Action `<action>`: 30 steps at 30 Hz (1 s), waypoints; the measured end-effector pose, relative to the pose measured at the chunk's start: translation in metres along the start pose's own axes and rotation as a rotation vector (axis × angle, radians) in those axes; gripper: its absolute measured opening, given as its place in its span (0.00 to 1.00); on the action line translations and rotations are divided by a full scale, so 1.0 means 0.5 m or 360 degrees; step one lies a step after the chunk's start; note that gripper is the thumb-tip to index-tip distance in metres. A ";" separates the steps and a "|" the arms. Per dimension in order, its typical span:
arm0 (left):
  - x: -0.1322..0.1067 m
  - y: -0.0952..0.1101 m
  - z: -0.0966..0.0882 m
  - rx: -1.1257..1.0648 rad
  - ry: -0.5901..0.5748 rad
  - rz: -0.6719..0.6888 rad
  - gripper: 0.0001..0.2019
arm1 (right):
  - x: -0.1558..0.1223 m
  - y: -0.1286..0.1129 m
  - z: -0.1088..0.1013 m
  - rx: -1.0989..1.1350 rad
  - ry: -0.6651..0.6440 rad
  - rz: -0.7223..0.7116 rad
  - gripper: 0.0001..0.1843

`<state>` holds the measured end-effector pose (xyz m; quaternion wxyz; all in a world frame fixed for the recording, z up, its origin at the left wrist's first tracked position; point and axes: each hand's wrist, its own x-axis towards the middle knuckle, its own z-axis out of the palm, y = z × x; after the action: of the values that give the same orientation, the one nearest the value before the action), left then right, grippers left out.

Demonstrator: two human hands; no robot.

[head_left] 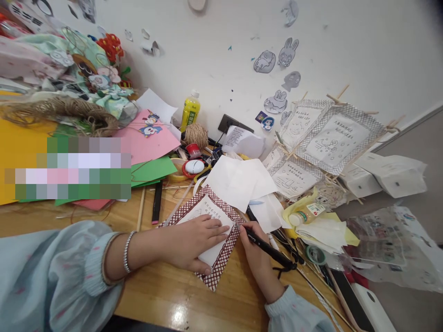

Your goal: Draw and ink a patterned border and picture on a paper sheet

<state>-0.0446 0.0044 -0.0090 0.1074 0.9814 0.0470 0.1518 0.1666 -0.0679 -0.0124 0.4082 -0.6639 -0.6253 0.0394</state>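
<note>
A white paper card (213,255) with a dark red cross-hatched border lies on the wooden table, with handwriting and a small drawing near its top. My left hand (194,242) rests flat on it, fingers stretched out, covering much of its middle. In my right hand (254,249) is a black marker pen (268,248), its tip at the card's right border. The pen's back end points down to the right. Loose white sheets (238,177) lie just beyond the card, with a light blue pen (256,202) on them.
A hanging stick frame with drawn paper panels (341,133) stands at the right. Coloured paper (152,138), a twine ball (196,134) and a yellow bottle (190,110) crowd the back. A small jar (298,217), tape roll (314,253) and phone (349,295) lie on the right.
</note>
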 end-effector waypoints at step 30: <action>0.001 0.005 -0.015 -0.0005 -0.0112 -0.0050 0.33 | -0.004 0.005 -0.001 0.0152 -0.0115 0.0093 0.11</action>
<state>-0.0462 0.0034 -0.0010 0.1130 0.9851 0.0583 0.1157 0.1683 -0.0693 -0.0144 0.4153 -0.6598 -0.6174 0.1051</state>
